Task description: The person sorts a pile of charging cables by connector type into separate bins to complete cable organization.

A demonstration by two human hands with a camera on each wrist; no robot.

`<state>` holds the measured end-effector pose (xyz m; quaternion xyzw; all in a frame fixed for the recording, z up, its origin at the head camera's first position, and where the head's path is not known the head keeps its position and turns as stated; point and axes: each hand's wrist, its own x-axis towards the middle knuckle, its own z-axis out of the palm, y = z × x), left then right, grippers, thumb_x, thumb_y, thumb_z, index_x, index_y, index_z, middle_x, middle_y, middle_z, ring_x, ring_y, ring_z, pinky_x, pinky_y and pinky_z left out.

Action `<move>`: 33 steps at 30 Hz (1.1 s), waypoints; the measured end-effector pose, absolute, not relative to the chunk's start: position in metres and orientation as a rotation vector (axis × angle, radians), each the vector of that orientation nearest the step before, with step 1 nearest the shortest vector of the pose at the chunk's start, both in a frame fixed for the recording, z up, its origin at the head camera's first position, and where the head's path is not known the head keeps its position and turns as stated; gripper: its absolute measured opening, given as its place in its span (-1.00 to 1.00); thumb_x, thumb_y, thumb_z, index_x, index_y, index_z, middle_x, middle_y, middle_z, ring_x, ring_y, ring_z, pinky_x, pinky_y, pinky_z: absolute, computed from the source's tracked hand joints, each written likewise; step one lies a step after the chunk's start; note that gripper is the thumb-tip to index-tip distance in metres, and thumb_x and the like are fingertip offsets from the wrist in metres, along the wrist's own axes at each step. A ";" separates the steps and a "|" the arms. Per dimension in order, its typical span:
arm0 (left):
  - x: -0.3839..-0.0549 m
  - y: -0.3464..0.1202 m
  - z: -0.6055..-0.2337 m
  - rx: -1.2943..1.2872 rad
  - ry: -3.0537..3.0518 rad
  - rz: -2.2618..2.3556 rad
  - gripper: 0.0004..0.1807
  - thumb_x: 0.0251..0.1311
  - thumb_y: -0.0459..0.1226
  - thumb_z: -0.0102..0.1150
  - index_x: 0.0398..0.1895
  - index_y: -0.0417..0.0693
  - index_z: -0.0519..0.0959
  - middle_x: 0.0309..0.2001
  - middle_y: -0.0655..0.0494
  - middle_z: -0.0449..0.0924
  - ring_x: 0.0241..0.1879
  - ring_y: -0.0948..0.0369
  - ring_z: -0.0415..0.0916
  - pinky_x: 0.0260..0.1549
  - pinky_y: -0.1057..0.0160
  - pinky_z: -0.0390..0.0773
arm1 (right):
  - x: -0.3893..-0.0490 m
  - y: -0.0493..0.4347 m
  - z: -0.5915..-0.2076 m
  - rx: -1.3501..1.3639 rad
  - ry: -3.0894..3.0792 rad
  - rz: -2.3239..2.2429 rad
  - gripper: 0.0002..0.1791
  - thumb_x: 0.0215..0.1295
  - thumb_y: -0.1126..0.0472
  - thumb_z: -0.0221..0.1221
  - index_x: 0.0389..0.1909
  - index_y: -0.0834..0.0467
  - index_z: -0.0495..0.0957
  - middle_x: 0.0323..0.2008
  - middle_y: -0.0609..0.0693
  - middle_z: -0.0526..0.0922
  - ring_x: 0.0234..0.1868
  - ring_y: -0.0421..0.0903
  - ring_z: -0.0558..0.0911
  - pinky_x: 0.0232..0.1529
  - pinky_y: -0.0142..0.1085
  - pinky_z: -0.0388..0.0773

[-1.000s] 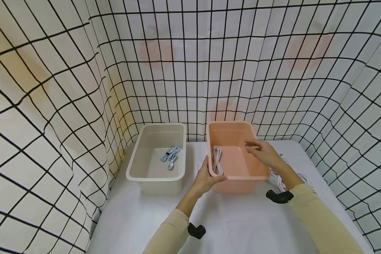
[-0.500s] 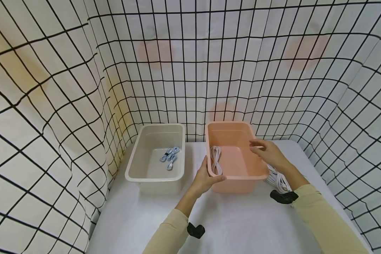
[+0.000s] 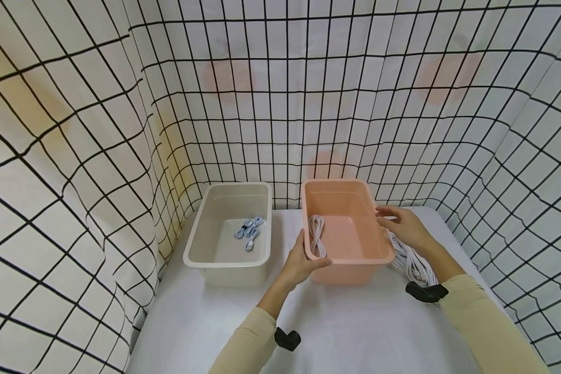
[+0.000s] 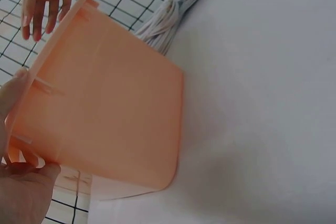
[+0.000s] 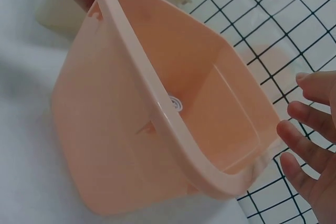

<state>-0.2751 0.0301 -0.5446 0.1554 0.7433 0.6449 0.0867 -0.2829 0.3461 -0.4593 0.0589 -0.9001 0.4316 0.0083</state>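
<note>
My left hand (image 3: pixel 297 266) grips the near left corner of a peach plastic bin (image 3: pixel 348 239), thumb over the front rim and fingers along the side wall. A coiled white cable (image 3: pixel 316 236) lies along the bin's left inner side. At the bin's right rim is my right hand (image 3: pixel 405 227), fingers loosely extended with nothing in them; the right wrist view shows these fingers (image 5: pixel 307 153) spread beside the rim. Below that hand, right of the bin, a bundle of white cables (image 3: pixel 415 266) lies on the table, partly hidden by the forearm.
A cream bin (image 3: pixel 236 275) stands to the left, holding several light-blue cable coils (image 3: pixel 252 228), one with a black tie. White cloth covers the table (image 3: pixel 355 332). Black grid mesh (image 3: pixel 287 119) encloses the back and both sides.
My right hand has moved right, from above the peach bin's interior out to its right rim, and more of the white cable bundle shows. The left hand keeps its grip in place.
</note>
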 end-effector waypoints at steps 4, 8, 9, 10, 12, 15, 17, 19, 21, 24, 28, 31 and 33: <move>-0.276 0.030 -0.546 0.457 2.222 1.913 0.36 0.00 -0.18 0.67 0.70 -0.02 -0.16 0.58 0.04 0.12 0.37 0.16 0.32 0.33 0.09 0.33 | -0.281 0.350 -0.462 0.172 -2.816 1.331 -0.41 0.62 0.06 0.10 0.49 0.29 0.32 0.32 0.34 0.47 0.25 0.37 0.49 0.16 0.30 0.45; -0.277 0.029 -0.546 0.448 2.223 1.916 0.35 -0.01 -0.18 0.67 0.70 -0.03 -0.14 0.57 0.04 0.14 0.37 0.16 0.32 0.34 0.08 0.32 | -0.280 0.354 -0.465 0.163 -2.809 1.326 -0.41 0.62 0.05 0.09 0.49 0.28 0.32 0.33 0.34 0.46 0.26 0.39 0.48 0.12 0.30 0.49; -0.277 0.029 -0.546 0.449 2.223 1.920 0.35 -0.01 -0.18 0.68 0.70 -0.02 -0.13 0.57 0.04 0.15 0.37 0.16 0.33 0.34 0.08 0.32 | -0.280 0.355 -0.465 0.166 -2.805 1.324 -0.41 0.62 0.04 0.08 0.49 0.28 0.32 0.33 0.35 0.45 0.26 0.39 0.47 0.11 0.30 0.49; -0.276 0.029 -0.546 0.452 2.221 1.924 0.34 -0.01 -0.19 0.68 0.70 -0.02 -0.12 0.56 0.05 0.17 0.36 0.16 0.33 0.33 0.08 0.32 | -0.279 0.356 -0.466 0.163 -2.803 1.322 -0.41 0.62 0.03 0.08 0.49 0.28 0.32 0.33 0.36 0.45 0.26 0.40 0.47 0.11 0.30 0.50; -0.276 0.029 -0.546 0.461 2.215 1.931 0.33 -0.01 -0.19 0.68 0.69 0.00 -0.10 0.55 0.06 0.18 0.36 0.16 0.34 0.33 0.08 0.33 | -0.278 0.357 -0.467 0.152 -2.801 1.320 -0.39 0.62 0.00 0.08 0.48 0.29 0.32 0.33 0.37 0.44 0.26 0.41 0.46 0.12 0.30 0.49; -0.276 0.028 -0.545 0.471 2.201 1.943 0.32 -0.01 -0.20 0.67 0.69 0.02 -0.09 0.54 0.07 0.20 0.35 0.17 0.35 0.31 0.08 0.35 | -0.276 0.360 -0.469 0.127 -2.809 1.315 -0.38 0.62 -0.01 0.07 0.49 0.29 0.31 0.33 0.38 0.43 0.27 0.41 0.45 0.13 0.30 0.49; -0.276 0.028 -0.545 0.475 2.194 1.948 0.32 -0.01 -0.21 0.67 0.69 0.03 -0.09 0.53 0.07 0.22 0.34 0.17 0.36 0.31 0.09 0.36 | -0.275 0.362 -0.471 0.105 -2.811 1.314 -0.37 0.62 0.00 0.07 0.50 0.29 0.29 0.34 0.38 0.43 0.27 0.40 0.44 0.13 0.29 0.49; -0.275 0.028 -0.545 0.477 2.187 1.956 0.31 0.00 -0.21 0.67 0.69 0.04 -0.09 0.52 0.07 0.24 0.33 0.17 0.37 0.30 0.08 0.37 | -0.274 0.363 -0.474 0.087 -2.806 1.319 -0.37 0.62 0.01 0.07 0.51 0.29 0.27 0.33 0.38 0.43 0.27 0.40 0.44 0.14 0.29 0.48; -0.275 0.028 -0.544 0.477 2.182 1.965 0.30 0.00 -0.21 0.66 0.69 0.04 -0.08 0.51 0.06 0.25 0.32 0.17 0.39 0.29 0.08 0.38 | -0.273 0.365 -0.476 0.070 -2.795 1.319 -0.36 0.62 0.01 0.07 0.52 0.29 0.26 0.31 0.38 0.44 0.26 0.38 0.46 0.14 0.28 0.49; -0.275 0.029 -0.544 0.475 2.173 1.975 0.30 0.01 -0.22 0.66 0.69 0.05 -0.08 0.50 0.06 0.26 0.30 0.17 0.41 0.28 0.09 0.40 | -0.269 0.367 -0.480 0.055 -2.771 1.315 -0.37 0.62 -0.01 0.07 0.50 0.31 0.29 0.28 0.38 0.47 0.22 0.37 0.49 0.13 0.26 0.50; -0.275 0.030 -0.545 0.470 2.167 1.976 0.32 0.00 -0.24 0.66 0.69 0.02 -0.10 0.51 0.05 0.25 0.30 0.18 0.41 0.27 0.11 0.41 | -0.266 0.370 -0.486 0.042 -2.746 1.290 -0.39 0.62 0.00 0.07 0.46 0.32 0.32 0.25 0.38 0.51 0.22 0.36 0.48 0.15 0.27 0.48; -0.275 0.030 -0.544 0.469 2.172 1.969 0.33 0.00 -0.23 0.66 0.70 -0.01 -0.13 0.53 0.04 0.21 0.32 0.17 0.38 0.28 0.11 0.39 | -0.263 0.374 -0.491 0.027 -2.729 1.271 -0.42 0.62 0.04 0.08 0.44 0.34 0.35 0.23 0.40 0.52 0.24 0.37 0.46 0.17 0.30 0.43; -0.274 0.030 -0.544 0.473 2.173 1.967 0.33 0.01 -0.23 0.66 0.70 -0.03 -0.13 0.54 0.02 0.19 0.34 0.16 0.37 0.29 0.10 0.39 | -0.261 0.376 -0.494 0.006 -2.724 1.262 -0.43 0.62 0.05 0.08 0.43 0.35 0.35 0.22 0.40 0.52 0.24 0.37 0.45 0.18 0.32 0.40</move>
